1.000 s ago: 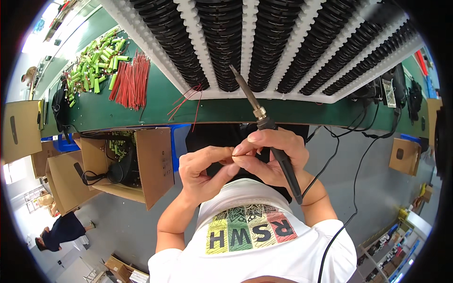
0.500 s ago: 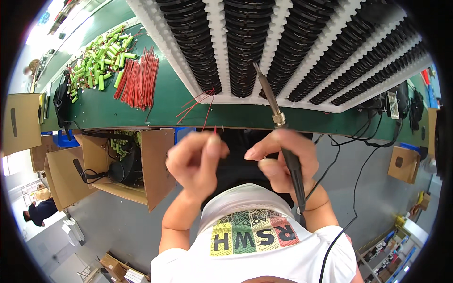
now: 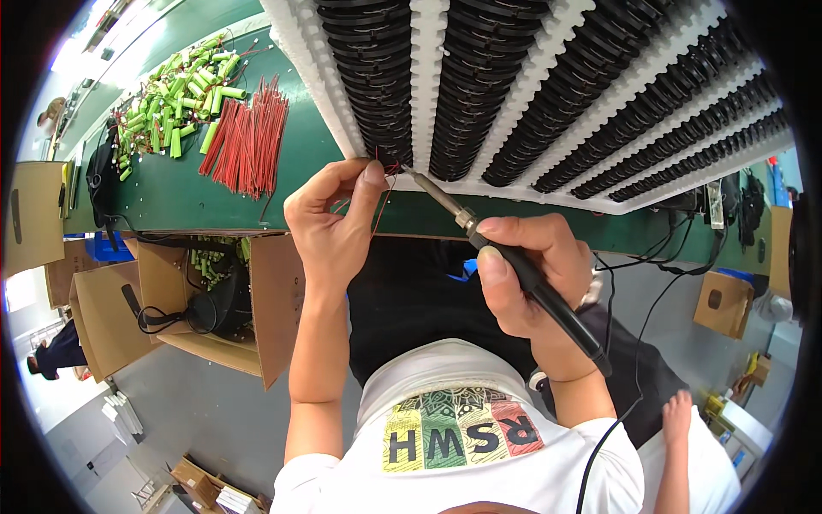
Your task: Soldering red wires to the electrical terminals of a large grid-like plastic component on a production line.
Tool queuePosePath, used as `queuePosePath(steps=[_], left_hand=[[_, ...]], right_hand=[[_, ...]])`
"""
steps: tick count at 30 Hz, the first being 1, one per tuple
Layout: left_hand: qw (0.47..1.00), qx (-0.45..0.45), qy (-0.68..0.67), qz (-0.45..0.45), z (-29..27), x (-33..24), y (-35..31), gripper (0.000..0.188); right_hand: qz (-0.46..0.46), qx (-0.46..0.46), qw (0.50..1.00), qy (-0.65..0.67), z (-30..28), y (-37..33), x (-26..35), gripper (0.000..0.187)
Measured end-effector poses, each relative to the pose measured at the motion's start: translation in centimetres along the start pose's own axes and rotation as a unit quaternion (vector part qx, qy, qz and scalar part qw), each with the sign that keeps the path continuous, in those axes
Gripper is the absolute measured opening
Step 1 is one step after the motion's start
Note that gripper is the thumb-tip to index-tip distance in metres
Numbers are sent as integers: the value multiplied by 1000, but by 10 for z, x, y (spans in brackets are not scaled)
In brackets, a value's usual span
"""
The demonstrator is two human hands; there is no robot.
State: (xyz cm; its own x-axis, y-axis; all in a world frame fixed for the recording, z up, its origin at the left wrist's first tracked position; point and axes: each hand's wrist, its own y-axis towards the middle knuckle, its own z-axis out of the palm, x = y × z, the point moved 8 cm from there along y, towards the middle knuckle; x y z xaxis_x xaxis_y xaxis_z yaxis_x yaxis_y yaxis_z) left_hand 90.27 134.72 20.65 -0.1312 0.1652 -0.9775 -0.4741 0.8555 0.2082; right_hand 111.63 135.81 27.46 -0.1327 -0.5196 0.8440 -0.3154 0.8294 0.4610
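My right hand (image 3: 539,265) grips a black-handled soldering iron (image 3: 556,308). Its metal tip points up and left, reaching the near end of the leftmost row of black disc-shaped parts (image 3: 377,86). Those discs stand in rows in a white foam tray (image 3: 425,77). Opposite the tip, my left hand (image 3: 330,206) pinches a thin red wire at the tray's front edge; the pinched end is partly hidden by the fingers. Another loose red wire (image 3: 383,208) hangs down beside that hand. Whether the tip touches the wire is too small to tell.
On the green bench left lie a bundle of red wires (image 3: 248,141) and a heap of green-wrapped cylinders (image 3: 175,103). An open cardboard box (image 3: 282,308) stands below the bench edge. Black cables hang at right. Another person's hand (image 3: 676,415) shows at lower right.
Both hands have moved from in front of my body up to the tray. The iron's tip has come down and left to the leftmost row. Another person has appeared at lower right.
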Motion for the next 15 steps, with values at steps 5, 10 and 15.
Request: queuePosePath(steps=[5, 10, 15], left_hand=[[998, 21, -42, -31, -2, 3, 3, 6], [996, 38, -58, -50, -2, 4, 5, 6], [995, 50, -61, -65, -2, 5, 6, 7]], right_hand=[[29, 12, 1000, 1, 7, 8, -10, 16], [35, 5, 999, 9, 13, 12, -16, 15], [39, 0, 999, 9, 15, 15, -19, 15]])
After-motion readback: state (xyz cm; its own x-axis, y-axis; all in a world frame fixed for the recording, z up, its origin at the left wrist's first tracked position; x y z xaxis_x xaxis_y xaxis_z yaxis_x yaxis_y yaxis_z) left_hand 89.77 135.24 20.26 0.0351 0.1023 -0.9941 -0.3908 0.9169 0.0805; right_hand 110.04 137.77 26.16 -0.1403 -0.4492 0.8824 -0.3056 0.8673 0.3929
